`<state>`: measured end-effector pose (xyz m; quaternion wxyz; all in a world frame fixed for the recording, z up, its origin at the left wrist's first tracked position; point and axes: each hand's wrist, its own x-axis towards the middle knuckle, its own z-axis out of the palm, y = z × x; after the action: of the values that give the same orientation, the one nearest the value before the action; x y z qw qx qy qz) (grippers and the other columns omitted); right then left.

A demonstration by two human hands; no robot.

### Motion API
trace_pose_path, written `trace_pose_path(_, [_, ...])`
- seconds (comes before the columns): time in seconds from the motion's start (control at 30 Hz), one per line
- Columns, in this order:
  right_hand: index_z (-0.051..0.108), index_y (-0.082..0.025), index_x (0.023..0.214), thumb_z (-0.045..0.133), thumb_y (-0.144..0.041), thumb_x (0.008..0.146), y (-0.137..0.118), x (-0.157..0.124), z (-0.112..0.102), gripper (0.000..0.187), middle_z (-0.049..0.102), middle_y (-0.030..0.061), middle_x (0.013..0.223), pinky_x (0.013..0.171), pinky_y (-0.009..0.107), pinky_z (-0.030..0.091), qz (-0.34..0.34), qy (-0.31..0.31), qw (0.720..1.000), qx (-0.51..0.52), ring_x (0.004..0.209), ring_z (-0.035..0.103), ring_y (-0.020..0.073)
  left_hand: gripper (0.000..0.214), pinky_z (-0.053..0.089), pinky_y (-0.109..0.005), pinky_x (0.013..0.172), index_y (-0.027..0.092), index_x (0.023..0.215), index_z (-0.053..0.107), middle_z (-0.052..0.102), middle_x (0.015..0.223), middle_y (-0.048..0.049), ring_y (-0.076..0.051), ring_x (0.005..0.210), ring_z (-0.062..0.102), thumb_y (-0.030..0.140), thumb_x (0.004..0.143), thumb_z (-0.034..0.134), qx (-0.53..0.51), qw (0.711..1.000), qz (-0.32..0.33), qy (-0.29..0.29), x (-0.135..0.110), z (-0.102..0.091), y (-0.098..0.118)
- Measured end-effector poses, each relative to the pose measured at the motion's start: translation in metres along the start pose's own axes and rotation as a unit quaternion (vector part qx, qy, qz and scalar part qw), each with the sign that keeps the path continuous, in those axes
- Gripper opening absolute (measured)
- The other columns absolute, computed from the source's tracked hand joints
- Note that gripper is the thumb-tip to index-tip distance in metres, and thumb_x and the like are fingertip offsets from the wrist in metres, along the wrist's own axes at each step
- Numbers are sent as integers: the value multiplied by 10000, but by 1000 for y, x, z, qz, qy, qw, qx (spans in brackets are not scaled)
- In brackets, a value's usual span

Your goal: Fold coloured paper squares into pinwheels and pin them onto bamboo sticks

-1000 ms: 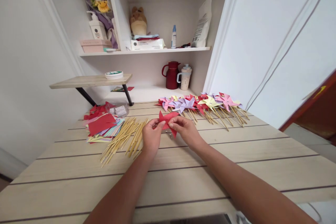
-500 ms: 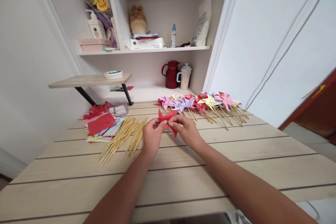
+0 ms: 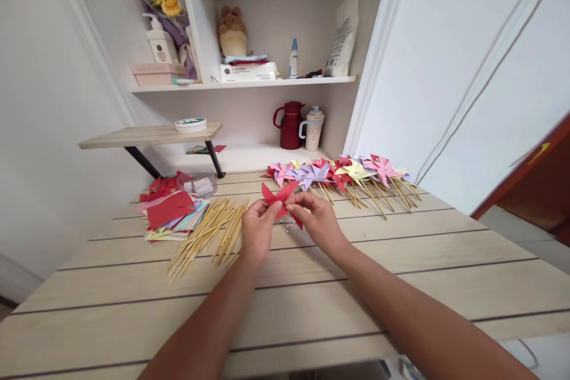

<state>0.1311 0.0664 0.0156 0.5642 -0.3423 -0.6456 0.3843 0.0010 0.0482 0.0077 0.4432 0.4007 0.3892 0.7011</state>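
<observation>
A red paper pinwheel point(image 3: 284, 193) with pointed blades is held a little above the table, between both hands. My left hand point(image 3: 259, 227) pinches it near the centre from the left, thumb on top. From the right, my right hand point(image 3: 315, 218) grips it between thumb and fingers close to the centre. Just under the paper, a few tiny shiny pins point(image 3: 288, 228) lie on the table. Left of my left hand are loose bamboo sticks point(image 3: 202, 237). Whether a pin is in the fingers is hidden.
A stack of coloured paper point(image 3: 171, 214) and a clear plastic box point(image 3: 200, 185) sit at the left. Finished pinwheels on sticks point(image 3: 356, 173) lie at the back right. A small raised shelf point(image 3: 151, 135) stands back left; a red jug point(image 3: 291, 126) and a cup point(image 3: 314, 129) stand behind.
The red pinwheel has turned and tilted slightly in my fingers, so its blades show more spread. Both hands stay in nearly the same place, and the camera view has shifted a little.
</observation>
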Motion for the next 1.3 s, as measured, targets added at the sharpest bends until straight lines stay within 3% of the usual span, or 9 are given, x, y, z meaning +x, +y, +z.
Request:
trace_pose_path(0.27, [581,-214,787,731,-330,793,2,1,-1,190,627,6,764,670,304,460,-34,22,999,16,708,585,167,261,511,-289,809,149,898,733,759,877,-56,-173,828,688,297,699,814,-26,999,26,-1,-2,3,1])
trace_pose_path(0.5, [540,-221,848,755,-367,772,5,1,-1,271,619,-13,725,588,274,431,7,18,998,58,650,565,150,229,513,-280,803,168,888,738,755,878,-43,-165,822,679,289,706,803,-8,999,41,5,-3,4,2])
trace_pose_path(0.77, [507,-223,1296,801,-339,723,10,3,0,654,638,-41,701,571,280,446,48,24,992,111,624,569,154,140,489,-261,735,171,797,733,732,781,-18,-150,741,645,252,699,792,42,996,71,26,0,1,2])
trace_pose_path(1.0, [731,-190,950,779,-376,728,12,5,0,294,711,36,798,633,299,474,54,-12,995,86,697,611,179,173,497,-279,771,169,844,750,751,826,-33,-163,768,662,274,711,787,42,997,66,20,1,-1,-1])
trace_pose_path(1.3, [685,-188,760,773,-440,726,6,5,-1,268,590,-17,619,532,271,371,64,-18,994,85,551,473,132,206,501,-275,781,170,888,762,759,863,-40,-173,807,676,290,721,781,35,998,58,11,3,-2,-2])
